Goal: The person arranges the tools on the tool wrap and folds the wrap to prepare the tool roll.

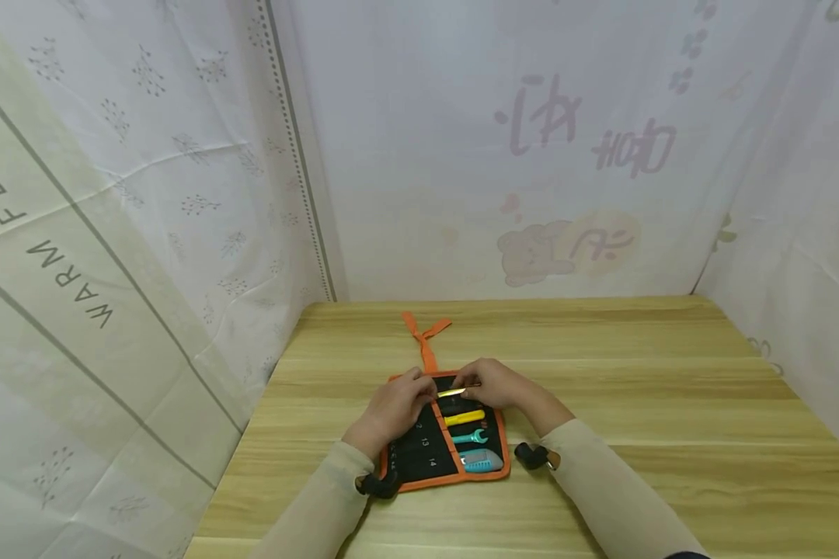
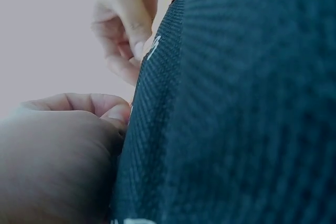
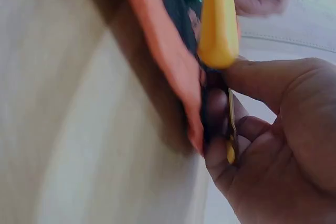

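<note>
A black tool roll [image 1: 412, 458] with orange edging lies unfolded on the table, white numbers printed on its left part. My left hand [image 1: 395, 404] pinches the orange pocket edge near the roll's top. From the right, my right hand [image 1: 492, 382] holds a slim gold-coloured metal tool [image 3: 231, 124] between thumb and fingers; its other end reaches the pocket edge beside my left fingertips. Below it, a yellow-handled tool [image 1: 464, 418], a teal open-end wrench [image 1: 470, 438] and a teal and grey utility knife [image 1: 482, 460] sit in the pockets, their lower ends hidden.
An orange tie strap [image 1: 426, 349] stretches from the roll's far edge over the wooden table [image 1: 636, 373]. Patterned cloth [image 1: 419, 155] hangs behind the table and on both sides. Black wrist mounts [image 1: 533, 456] sit at both sleeves, close to the roll's sides.
</note>
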A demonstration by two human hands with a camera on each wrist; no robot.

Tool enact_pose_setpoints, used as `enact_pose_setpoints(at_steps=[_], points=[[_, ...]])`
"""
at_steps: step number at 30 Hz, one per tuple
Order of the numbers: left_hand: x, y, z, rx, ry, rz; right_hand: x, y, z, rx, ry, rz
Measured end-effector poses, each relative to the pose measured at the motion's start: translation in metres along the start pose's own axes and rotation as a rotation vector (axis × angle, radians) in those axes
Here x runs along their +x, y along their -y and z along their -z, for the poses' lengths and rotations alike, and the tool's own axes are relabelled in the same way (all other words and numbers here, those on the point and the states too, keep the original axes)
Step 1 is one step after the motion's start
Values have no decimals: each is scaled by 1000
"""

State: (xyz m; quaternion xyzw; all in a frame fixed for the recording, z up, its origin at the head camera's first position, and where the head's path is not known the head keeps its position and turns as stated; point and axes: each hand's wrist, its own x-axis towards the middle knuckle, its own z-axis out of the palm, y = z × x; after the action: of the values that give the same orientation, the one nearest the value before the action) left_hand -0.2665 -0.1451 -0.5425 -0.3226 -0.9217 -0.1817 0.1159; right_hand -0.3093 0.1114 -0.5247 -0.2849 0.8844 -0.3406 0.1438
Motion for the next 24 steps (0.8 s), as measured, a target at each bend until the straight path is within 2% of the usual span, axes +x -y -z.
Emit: enact_pose_setpoints(at_steps=[6,14,24], points=[[-2,2,0,-45,-23,30,-8,-6,9,-26,-31,-13],[-4,3,0,-104,-38,123,-15,-9,13,-36,-46,15],[-3,-1,-1,20,-68,83,-22,-11,13,-13,-11,3]])
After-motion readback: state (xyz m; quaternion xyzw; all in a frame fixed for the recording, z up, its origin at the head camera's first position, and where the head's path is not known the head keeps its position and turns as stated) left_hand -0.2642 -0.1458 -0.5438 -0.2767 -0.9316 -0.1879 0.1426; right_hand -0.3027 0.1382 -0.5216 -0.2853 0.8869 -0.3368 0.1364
